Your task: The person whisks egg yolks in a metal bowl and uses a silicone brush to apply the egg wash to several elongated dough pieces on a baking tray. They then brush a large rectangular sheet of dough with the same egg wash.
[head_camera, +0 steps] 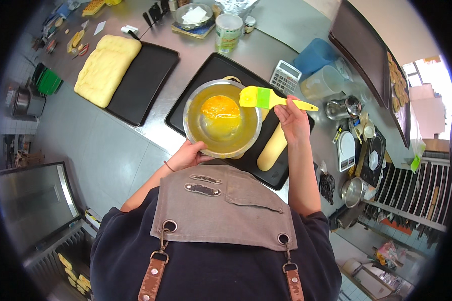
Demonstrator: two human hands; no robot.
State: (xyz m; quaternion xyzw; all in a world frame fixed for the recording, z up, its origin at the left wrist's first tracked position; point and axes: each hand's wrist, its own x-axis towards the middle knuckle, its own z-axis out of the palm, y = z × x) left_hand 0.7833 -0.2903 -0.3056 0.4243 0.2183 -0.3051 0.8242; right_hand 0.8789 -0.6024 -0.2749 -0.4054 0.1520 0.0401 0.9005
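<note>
My left hand [190,153] grips the near-left rim of a round metal bowl [196,129]. Orange-yellow beaten egg [220,107] lies in the bottom of it. In my right hand [293,119] is a yellow and green pastry brush [263,98], held by its handle; its egg-coated head hangs just past the bowl's right rim. Beneath the bowl a black baking tray [215,64] rests on the steel worktable. A long, pale dough loaf [272,152] lies on its right side, partly behind my right forearm. More dough shows at the bowl's edges, mostly hidden by it.
To the left, a second black tray [145,77] carries a large slab of dough [107,71]. A calculator [285,77], a blue jug [314,56] and a lidded tub [229,34] stand beyond. At right are a kitchen scale [346,150], a metal pitcher [342,108] and a tray rack [410,188].
</note>
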